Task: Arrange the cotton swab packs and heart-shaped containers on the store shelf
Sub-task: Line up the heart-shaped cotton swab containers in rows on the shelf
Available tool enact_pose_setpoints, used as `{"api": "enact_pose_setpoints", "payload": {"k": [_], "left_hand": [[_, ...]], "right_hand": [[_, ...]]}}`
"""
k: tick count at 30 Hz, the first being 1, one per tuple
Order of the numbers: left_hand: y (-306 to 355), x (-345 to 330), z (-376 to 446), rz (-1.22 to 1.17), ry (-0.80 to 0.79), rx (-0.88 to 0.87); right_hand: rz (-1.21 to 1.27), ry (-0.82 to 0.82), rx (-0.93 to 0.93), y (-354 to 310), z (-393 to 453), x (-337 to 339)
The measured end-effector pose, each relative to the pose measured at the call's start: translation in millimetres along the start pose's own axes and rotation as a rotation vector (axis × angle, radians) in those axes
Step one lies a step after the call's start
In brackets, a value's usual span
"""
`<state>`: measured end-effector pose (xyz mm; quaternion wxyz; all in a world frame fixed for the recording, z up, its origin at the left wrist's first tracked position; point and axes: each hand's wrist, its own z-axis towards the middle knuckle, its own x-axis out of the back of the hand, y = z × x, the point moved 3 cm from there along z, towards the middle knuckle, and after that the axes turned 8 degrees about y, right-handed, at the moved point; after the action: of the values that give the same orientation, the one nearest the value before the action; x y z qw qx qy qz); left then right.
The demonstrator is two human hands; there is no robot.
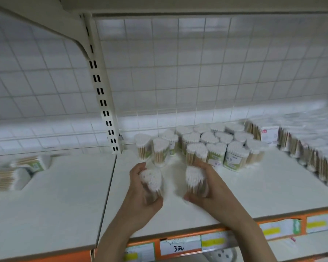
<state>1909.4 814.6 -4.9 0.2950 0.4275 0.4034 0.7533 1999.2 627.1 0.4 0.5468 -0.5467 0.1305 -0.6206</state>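
A: Hands? Quick.
B: Left hand [140, 188] grips one heart-shaped container [151, 181], right hand [206, 188] grips another [194, 179], both at lower centre, low over the shelf [254, 186].
A: Step?
B: Likely placing. The cluster of containers [206, 144] stands just behind; swab packs [311, 148] at right.
A: Next?
B: Probably set both upright beside the cluster, front row, without toppling neighbours.

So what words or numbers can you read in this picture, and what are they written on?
"3元": handwritten on the white price tag on the orange shelf edge.
Yellow-striped tags along that edge: too blurred to read.
Green labels on the heart-shaped containers: too blurred.
White label with a red mark on the cotton swab packs: too blurred.
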Motion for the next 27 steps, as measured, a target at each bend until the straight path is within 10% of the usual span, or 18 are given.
{"api": "enact_pose_setpoints", "payload": {"k": [27], "left_hand": [[43.8,-101.2,21.5,0.220,-0.074,-0.052]], "right_hand": [[-0.110,0.223,-0.054,46.7,-3.5,69.8]]}}
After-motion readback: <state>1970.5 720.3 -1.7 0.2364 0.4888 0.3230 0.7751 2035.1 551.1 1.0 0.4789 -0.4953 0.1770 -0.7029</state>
